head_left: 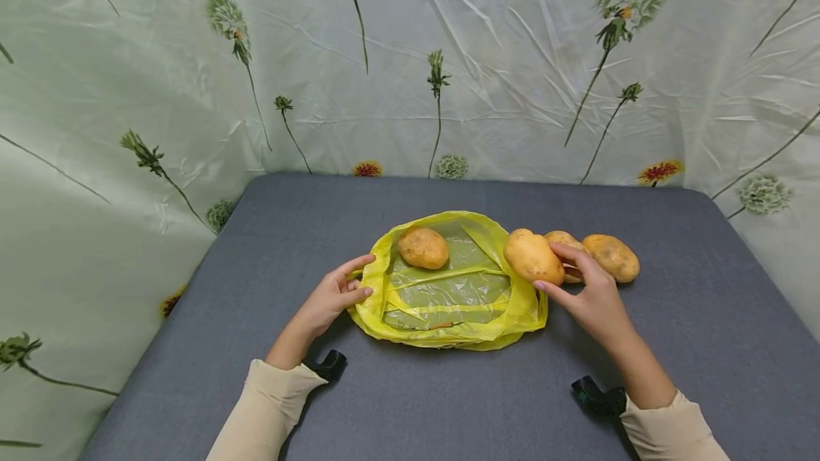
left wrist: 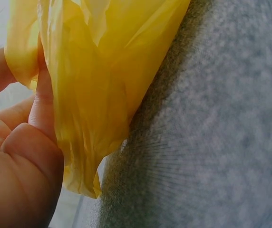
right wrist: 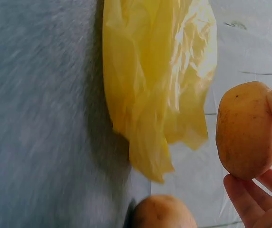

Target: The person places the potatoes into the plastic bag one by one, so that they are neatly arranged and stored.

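Observation:
A yellow plastic bag (head_left: 448, 336) lies with its mouth spread open on the grey table, and one potato (head_left: 423, 247) is inside it near the far left. At the bag's left rim, my left hand (head_left: 329, 301) holds the plastic between thumb and fingers; the left wrist view shows the yellow film (left wrist: 93, 90) against them. My right hand (head_left: 592, 297) pinches a second potato (head_left: 533, 257) between thumb and fingertips, raised at the bag's right rim. In the right wrist view that held potato (right wrist: 245, 130) is apart from the hanging yellow plastic (right wrist: 145, 85).
Two more potatoes sit right of the bag: one (head_left: 564, 239) partly hidden behind the held potato, the other (head_left: 611, 258) beside it. The grey table (head_left: 461, 404) ends at a flower-printed curtain (head_left: 397, 119) at the back and sides.

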Demonstrator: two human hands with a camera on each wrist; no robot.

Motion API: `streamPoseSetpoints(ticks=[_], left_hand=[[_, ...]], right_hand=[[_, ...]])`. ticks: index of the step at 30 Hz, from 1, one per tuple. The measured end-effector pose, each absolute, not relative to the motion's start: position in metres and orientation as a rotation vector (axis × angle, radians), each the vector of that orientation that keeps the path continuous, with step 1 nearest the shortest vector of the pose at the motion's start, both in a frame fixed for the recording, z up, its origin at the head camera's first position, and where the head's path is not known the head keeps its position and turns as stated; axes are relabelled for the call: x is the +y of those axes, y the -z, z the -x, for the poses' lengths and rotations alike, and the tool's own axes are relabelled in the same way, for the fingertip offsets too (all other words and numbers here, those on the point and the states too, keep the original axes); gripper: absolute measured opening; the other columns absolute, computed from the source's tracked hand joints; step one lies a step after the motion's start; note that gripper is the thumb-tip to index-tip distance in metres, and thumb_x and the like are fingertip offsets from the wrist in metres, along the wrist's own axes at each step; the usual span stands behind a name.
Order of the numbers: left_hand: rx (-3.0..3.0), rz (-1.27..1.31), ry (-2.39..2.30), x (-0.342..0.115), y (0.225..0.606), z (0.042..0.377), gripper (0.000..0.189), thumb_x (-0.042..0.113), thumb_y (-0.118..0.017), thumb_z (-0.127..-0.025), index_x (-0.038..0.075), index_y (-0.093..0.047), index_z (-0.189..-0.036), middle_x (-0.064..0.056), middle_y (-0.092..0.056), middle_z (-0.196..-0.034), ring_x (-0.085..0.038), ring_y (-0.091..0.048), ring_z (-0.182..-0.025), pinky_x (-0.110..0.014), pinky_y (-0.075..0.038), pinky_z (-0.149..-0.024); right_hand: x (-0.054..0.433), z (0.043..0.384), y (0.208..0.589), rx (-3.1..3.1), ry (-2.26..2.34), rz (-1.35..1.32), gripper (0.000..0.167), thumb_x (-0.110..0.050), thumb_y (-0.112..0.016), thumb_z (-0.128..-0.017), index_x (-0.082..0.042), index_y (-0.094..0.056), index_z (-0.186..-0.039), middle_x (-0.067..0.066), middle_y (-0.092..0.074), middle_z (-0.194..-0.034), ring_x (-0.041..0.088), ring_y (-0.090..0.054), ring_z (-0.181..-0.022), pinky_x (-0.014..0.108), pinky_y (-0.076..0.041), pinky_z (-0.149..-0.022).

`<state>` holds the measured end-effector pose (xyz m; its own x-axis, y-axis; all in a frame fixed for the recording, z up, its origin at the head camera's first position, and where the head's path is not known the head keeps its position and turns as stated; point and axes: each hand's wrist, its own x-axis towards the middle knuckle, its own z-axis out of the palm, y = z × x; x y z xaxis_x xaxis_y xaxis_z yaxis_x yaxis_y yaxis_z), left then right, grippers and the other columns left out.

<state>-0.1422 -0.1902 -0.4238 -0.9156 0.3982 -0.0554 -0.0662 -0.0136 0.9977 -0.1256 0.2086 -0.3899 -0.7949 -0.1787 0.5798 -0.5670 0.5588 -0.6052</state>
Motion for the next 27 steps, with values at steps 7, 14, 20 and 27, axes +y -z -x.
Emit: streamPoseSetpoints(ticks=[7, 14, 20, 27], left_hand=[[1.947, -0.346, -1.991, -0.190, 0.424, 0.142, 0.058, -0.002, -0.056, -0.086, -0.001, -0.028, -0.137, -0.006, -0.051, -0.071, -0.008, -0.050, -0.060, -0.020, -0.043, -0.055], [1.954, -0.357, -1.992, -0.190, 0.425, 0.142, 0.059, -0.003, -0.056, -0.086, -0.002, -0.028, -0.137, -0.005, -0.052, -0.071, -0.008, -0.050, -0.060, -0.020, -0.043, -0.055], [1.958, -0.359, -1.988, -0.190, 0.424, 0.142, 0.059, -0.003, -0.056, -0.086, -0.002, -0.028, -0.137, -0.005, -0.052, -0.071, -0.008, -0.051, -0.060, -0.020, -0.043, -0.055], [1.956, -0.353, -1.986, -0.190, 0.423, 0.142, 0.059, -0.003, -0.056, -0.086, -0.002, -0.028, -0.137, -0.005, -0.053, -0.071, -0.008, -0.051, -0.060, -0.020, -0.044, -0.055]], right_hand=[[0.191, 0.137, 0.393, -2.402, -1.277, -0.532, 0.060, 0.002, -0.076, -0.067, 0.003, -0.050, -0.122, 0.013, -0.052, -0.115, 0.013, -0.050, -0.100, 0.014, -0.040, -0.080], [0.175, 0.149, 0.395, -2.400, -1.356, -0.551, 0.059, -0.002, -0.074, -0.071, 0.002, -0.048, -0.124, 0.016, -0.051, -0.119, 0.026, -0.051, -0.100, 0.021, -0.041, -0.080], [0.166, 0.162, 0.402, -2.396, -1.375, -0.566, 0.057, -0.003, -0.075, -0.071, 0.002, -0.049, -0.121, 0.014, -0.052, -0.117, 0.023, -0.051, -0.099, 0.023, -0.041, -0.079], [0.154, 0.171, 0.407, -2.455, -1.415, -0.566, 0.056, -0.010, -0.075, -0.073, 0.002, -0.049, -0.121, 0.015, -0.052, -0.115, 0.025, -0.050, -0.100, 0.034, -0.042, -0.080]])
